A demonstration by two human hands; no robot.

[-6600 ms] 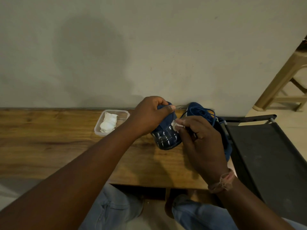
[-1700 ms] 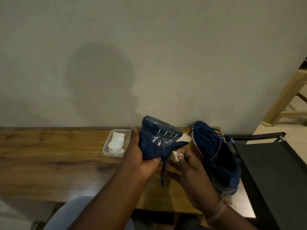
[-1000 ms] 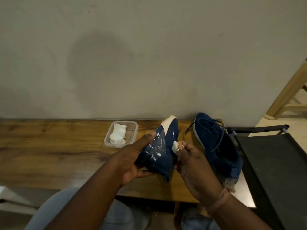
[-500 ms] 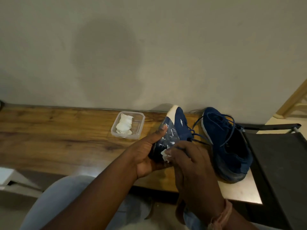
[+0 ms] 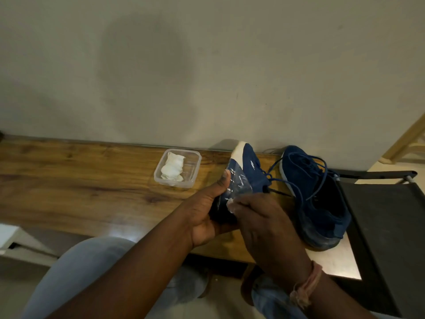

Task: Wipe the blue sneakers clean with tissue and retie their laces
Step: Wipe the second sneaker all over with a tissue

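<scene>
- A wooden table [image 5: 80,185] is stretching across the middle of the frame against the wall, serving as the work surface.
- A black chair [image 5: 388,217] is standing at the right edge, just beside the table.
- The second sneaker [image 5: 315,196] is lying on the table right of centre, its laces [image 5: 305,164] hanging loose and not yet retied, probably waiting its turn.
- The held sneaker [image 5: 249,166] is being tilted up at centre, toe pointing toward the wall, so its sole side is facing the person for wiping.
- The left hand [image 5: 207,215] is gripping this sneaker from below, thumb lying along the sole, steadying it.
- The right hand [image 5: 262,217] is pinching a small tissue wad [image 5: 230,203] against the sole; the fingertips are mostly hidden, so the exact pinch is unclear.
- A clear plastic container [image 5: 195,166] is sitting left of the sneakers, within easy reach, holding spare tissue [image 5: 172,168].
</scene>
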